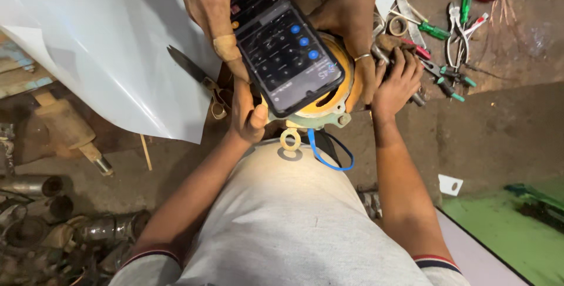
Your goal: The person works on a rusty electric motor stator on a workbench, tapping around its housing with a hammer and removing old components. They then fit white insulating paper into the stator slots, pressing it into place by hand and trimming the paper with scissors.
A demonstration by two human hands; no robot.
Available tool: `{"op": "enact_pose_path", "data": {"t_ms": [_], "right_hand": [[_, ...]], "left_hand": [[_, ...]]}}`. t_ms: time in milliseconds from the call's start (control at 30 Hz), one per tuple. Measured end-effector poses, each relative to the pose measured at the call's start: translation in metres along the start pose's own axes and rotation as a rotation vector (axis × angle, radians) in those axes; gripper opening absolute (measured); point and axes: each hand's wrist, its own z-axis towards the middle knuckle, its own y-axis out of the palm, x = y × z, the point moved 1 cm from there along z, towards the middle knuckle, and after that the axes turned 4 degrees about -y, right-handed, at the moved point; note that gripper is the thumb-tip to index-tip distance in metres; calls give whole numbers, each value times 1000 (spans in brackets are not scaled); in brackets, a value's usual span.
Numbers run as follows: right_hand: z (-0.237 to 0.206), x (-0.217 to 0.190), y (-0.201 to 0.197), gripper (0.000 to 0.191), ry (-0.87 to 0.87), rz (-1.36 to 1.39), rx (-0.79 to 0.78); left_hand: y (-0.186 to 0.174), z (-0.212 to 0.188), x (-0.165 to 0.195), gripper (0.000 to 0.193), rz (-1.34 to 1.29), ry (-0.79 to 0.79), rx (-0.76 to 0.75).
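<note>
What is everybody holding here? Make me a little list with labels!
left hand: grips the left edge of the round yellow motor part
right hand: rests on the part's right side, beside the pliers
other person's hands: hold a dark phone over the part
phone screen: lit, with blue buttons
nearby: white sheet, green-handled screwdrivers, blue cord

A: The round part (329, 106)?

B: Yellow-orange ring, pale green flange beneath with a bolt lug. It sits upright on the floor against the person's grey shirt, mostly hidden by a phone.

A: Contact?

B: Left hand (248, 115) wraps its left edge, thumb up. Right hand (398, 83) lies at its right side, fingers spread over small tools.

A: Attachments?

B: A tan ring tab (290, 139) hangs at its lower edge, with a blue cord loop (329, 156) just beside.
</note>
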Motion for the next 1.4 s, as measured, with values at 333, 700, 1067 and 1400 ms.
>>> {"op": "enact_pose_path", "data": {"t_ms": [333, 700, 1067, 1400], "right_hand": [[-4, -6, -24, 42, -21, 16, 30], [-5, 0, -30, 46, -83, 34, 17], [-14, 11, -41, 46, -163, 107, -7], [-16, 15, -50, 47, -189, 133, 4]], "left_hand": [[13, -40, -50, 113, 13, -553, 125], [25, -19, 17, 82, -8, -106, 264], [40, -38, 18, 59, 37, -190, 372], [45, -38, 9, 53, -72, -252, 420]]}}
